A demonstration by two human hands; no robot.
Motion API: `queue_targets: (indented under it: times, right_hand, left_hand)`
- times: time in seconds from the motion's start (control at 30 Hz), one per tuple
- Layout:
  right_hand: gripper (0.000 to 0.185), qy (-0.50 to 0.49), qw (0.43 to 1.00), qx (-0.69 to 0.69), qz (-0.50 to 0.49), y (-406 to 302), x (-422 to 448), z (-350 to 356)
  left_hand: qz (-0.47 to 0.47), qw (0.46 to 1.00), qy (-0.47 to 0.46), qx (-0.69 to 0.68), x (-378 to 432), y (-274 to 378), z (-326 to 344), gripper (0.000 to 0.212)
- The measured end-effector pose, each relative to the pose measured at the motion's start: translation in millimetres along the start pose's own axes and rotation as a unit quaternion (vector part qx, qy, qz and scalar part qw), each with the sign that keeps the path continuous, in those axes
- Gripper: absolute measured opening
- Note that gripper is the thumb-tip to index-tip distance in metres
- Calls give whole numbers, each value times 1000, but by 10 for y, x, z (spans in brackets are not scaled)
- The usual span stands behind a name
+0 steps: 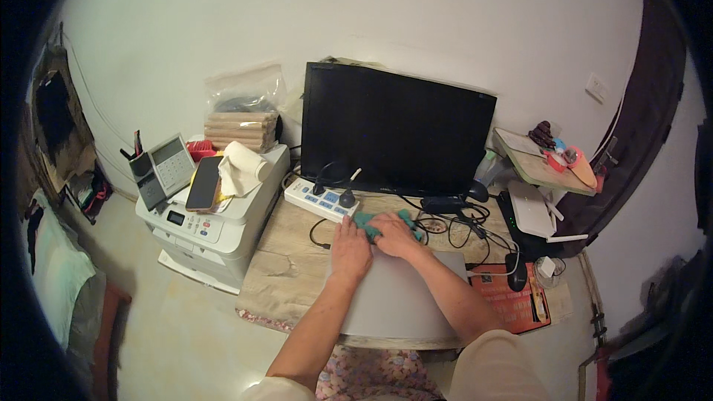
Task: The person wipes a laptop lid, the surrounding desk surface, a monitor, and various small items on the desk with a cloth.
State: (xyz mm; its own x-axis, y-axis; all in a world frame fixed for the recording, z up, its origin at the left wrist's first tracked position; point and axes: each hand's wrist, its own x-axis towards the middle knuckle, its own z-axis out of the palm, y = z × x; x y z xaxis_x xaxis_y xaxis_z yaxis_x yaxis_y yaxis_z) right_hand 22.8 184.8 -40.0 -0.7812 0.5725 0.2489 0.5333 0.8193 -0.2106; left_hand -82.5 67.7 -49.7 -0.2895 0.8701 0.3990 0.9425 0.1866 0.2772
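My right hand [393, 235] presses on a green cloth [365, 226] behind a closed silver laptop [398, 301]; its fingers lie over the cloth. Just to the left, my left hand [351, 248] rests palm down at the laptop's back left corner, its fingertips at the near edge of a white power strip [312, 201]. Black plugs stand in the strip. Behind both hands is a dark monitor [395, 128]. Tangled black cables [468, 223] lie right of the cloth.
A white printer [209, 234] on the left bears a phone [204, 182], a calculator [171, 164] and a paper roll [245, 164]. On the right are a black mouse [516, 272] on an orange mat [501, 295], a white router [532, 209] and a small shelf [535, 170].
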Motion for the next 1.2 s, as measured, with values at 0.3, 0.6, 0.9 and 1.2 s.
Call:
queue_targets:
  times: [0.3, 0.6, 0.9, 1.2]
  right_hand:
    - [42, 7, 984, -11, 178, 238, 167, -210]
    - [43, 44, 853, 499, 148, 169, -82, -805]
    - [46, 240, 894, 192, 327, 1558, -987, -1379]
    - [56, 81, 883, 42, 460, 1948, -708, -806]
  left_hand:
    - [9, 1000, 9, -18, -18, -37, -11, 28]
    - [20, 999, 36, 2, -34, -119, 15, 26]
    - [82, 996, 7, 14, -14, 509, 23, 43]
    - [193, 979, 8, -64, 276, 1373, 271, 48]
